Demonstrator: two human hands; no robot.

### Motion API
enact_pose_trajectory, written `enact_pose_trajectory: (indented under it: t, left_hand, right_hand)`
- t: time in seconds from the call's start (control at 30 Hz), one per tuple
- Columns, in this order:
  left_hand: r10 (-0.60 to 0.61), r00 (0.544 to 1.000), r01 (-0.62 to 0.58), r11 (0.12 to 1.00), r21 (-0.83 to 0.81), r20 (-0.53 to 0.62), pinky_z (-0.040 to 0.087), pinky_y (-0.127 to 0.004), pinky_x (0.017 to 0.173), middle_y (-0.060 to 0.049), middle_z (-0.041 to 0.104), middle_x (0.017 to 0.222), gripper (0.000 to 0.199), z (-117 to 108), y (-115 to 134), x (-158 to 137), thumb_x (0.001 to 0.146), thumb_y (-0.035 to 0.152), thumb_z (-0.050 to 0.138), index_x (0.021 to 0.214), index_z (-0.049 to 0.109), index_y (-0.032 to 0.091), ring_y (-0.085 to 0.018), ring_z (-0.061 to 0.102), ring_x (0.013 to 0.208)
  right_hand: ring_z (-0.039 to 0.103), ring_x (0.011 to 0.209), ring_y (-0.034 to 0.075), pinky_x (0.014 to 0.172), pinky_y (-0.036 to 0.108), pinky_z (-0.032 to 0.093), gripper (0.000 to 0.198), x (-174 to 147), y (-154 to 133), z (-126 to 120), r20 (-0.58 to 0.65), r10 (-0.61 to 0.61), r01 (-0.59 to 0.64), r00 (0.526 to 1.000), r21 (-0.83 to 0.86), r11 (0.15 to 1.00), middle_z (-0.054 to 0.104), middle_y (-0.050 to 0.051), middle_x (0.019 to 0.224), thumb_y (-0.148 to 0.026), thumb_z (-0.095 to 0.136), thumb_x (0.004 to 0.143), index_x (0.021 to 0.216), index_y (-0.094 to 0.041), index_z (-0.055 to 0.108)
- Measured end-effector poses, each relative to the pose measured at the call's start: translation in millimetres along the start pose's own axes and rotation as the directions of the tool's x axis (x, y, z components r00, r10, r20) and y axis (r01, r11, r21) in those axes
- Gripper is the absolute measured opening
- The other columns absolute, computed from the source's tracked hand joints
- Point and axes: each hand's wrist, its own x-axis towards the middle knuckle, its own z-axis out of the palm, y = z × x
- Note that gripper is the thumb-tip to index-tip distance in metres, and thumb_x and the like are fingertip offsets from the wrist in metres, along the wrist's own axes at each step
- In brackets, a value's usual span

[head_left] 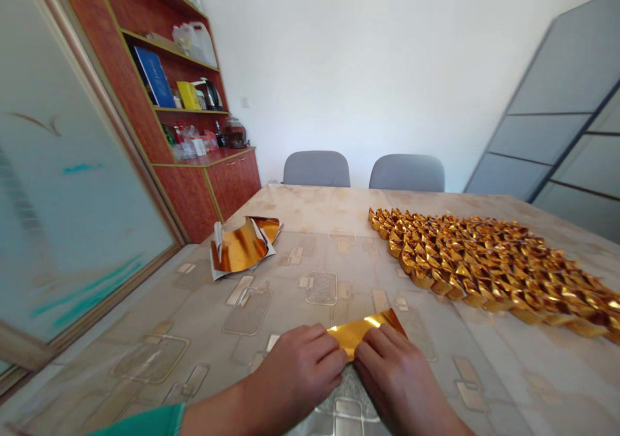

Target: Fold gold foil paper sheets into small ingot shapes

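Observation:
A sheet of shiny gold foil paper (353, 334) is held low over the near part of the table, its visible part a band slanting up to the right. My left hand (310, 362) pinches its left end with curled fingers. On the other side my right hand (387, 365) grips the near edge, fingers bent over the foil. Both hands nearly meet at the middle of the near edge. The thumbs and the underside of the foil are mostly hidden.
Loose gold foil sheets (242, 247) with pale backs lie curled at the left. Many folded gold foil ingots (465, 261) stand in rows at the right. A patterned cover lies over the table (300, 326). Two grey chairs (316, 168) stand beyond the far edge.

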Motion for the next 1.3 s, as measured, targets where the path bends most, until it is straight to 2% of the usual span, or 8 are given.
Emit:
enact_pose_trajectory:
  t: [0.1, 0.23, 0.43, 0.53, 0.67, 0.77, 0.9, 1.3]
  left_hand:
    - [0.027, 0.999, -0.026, 0.999, 0.030, -0.028, 0.042, -0.029, 0.056, -0.001, 0.064, 0.075, 0.020, 4.0, 0.3, -4.6, 0.097, 0.020, 0.049, 0.080, 0.059, 0.017, -0.017, 0.055, 0.065]
    - [0.009, 1.000, -0.009, 0.999, -0.052, -0.003, 0.047, -0.028, 0.063, -0.002, 0.070, 0.088, 0.018, -0.4, -1.2, -14.4, 0.099, 0.020, 0.047, 0.093, 0.063, 0.017, -0.017, 0.060, 0.075]
    - [-0.200, 0.973, 0.220, 0.954, -0.204, 0.113, 0.046, -0.027, 0.067, -0.002, 0.067, 0.080, 0.023, -5.3, -3.3, -9.0, 0.099, 0.021, 0.044, 0.090, 0.064, 0.019, -0.017, 0.059, 0.075]
    - [-0.308, 0.941, 0.334, 0.914, -0.231, 0.143, 0.045, -0.027, 0.068, -0.002, 0.067, 0.082, 0.021, -3.4, -6.7, 2.5, 0.098, 0.021, 0.045, 0.089, 0.065, 0.019, -0.017, 0.060, 0.076]
    - [-0.365, 0.914, 0.405, 0.841, -0.359, 0.178, 0.044, -0.026, 0.073, 0.000, 0.068, 0.087, 0.014, -4.6, -14.3, 11.1, 0.090, 0.023, 0.060, 0.102, 0.067, 0.022, -0.017, 0.061, 0.083]
    - [-0.431, 0.878, 0.477, 0.766, -0.431, 0.206, 0.042, -0.025, 0.072, 0.002, 0.067, 0.083, 0.014, -5.7, -18.6, 10.1, 0.083, 0.019, 0.066, 0.097, 0.068, 0.021, -0.016, 0.060, 0.080]
    - [-0.479, 0.847, 0.527, 0.706, -0.473, 0.228, 0.041, -0.025, 0.072, 0.002, 0.067, 0.081, 0.007, -4.4, -19.4, 7.5, 0.084, 0.018, 0.064, 0.090, 0.068, 0.020, -0.015, 0.059, 0.080]
    - [-0.492, 0.846, 0.533, 0.771, -0.350, 0.204, 0.036, -0.028, 0.073, 0.003, 0.067, 0.080, 0.008, 1.8, -17.2, 7.7, 0.083, 0.022, 0.072, 0.083, 0.063, 0.020, -0.016, 0.056, 0.079]
  right_hand:
    - [0.056, 0.073, 0.021, 0.063, 0.030, 0.042, 0.020, -4.9, -1.0, 0.0, 0.000, 0.004, -0.004, 1.000, 0.018, 1.000, 0.063, 0.002, 0.080, -0.008, 0.075, 0.076, 0.075, -0.021, 0.060]
    - [0.056, 0.072, 0.021, 0.062, 0.030, 0.042, 0.022, -8.1, -2.8, -1.0, 0.017, 0.029, -0.030, 0.999, 0.039, 0.999, 0.063, 0.002, 0.080, -0.004, 0.073, 0.074, 0.076, -0.022, 0.060]
    - [0.058, 0.077, 0.024, 0.065, 0.033, 0.046, 0.006, -1.8, -8.9, -8.4, 0.087, 0.080, -0.087, 0.993, 0.077, 0.993, 0.063, 0.006, 0.085, -0.017, 0.065, 0.085, 0.083, -0.022, 0.063]
    - [0.059, 0.075, 0.024, 0.066, 0.034, 0.045, 0.009, 3.2, -10.5, -7.4, 0.067, 0.132, -0.137, 0.989, 0.073, 0.988, 0.062, 0.006, 0.082, -0.021, 0.060, 0.089, 0.080, -0.023, 0.062]
    - [0.059, 0.076, 0.025, 0.068, 0.035, 0.044, 0.015, 7.9, -8.4, -4.4, 0.060, 0.170, -0.176, 0.984, 0.111, 0.978, 0.063, 0.005, 0.081, -0.017, 0.054, 0.092, 0.081, -0.024, 0.063]
    - [0.058, 0.076, 0.025, 0.068, 0.035, 0.042, 0.017, 9.9, -6.8, -5.0, 0.072, 0.191, -0.200, 0.979, 0.148, 0.968, 0.062, 0.005, 0.080, -0.018, 0.054, 0.092, 0.078, -0.024, 0.062]
    - [0.057, 0.075, 0.024, 0.066, 0.033, 0.040, 0.018, 10.7, -5.5, -7.3, 0.092, 0.206, -0.219, 0.974, 0.173, 0.960, 0.061, 0.004, 0.077, -0.018, 0.056, 0.090, 0.074, -0.022, 0.060]
    - [0.053, 0.073, 0.023, 0.067, 0.033, 0.034, 0.021, 11.4, -2.5, 1.0, 0.131, 0.241, -0.259, 0.962, 0.142, 0.955, 0.058, 0.003, 0.072, -0.016, 0.060, 0.086, 0.065, -0.022, 0.056]
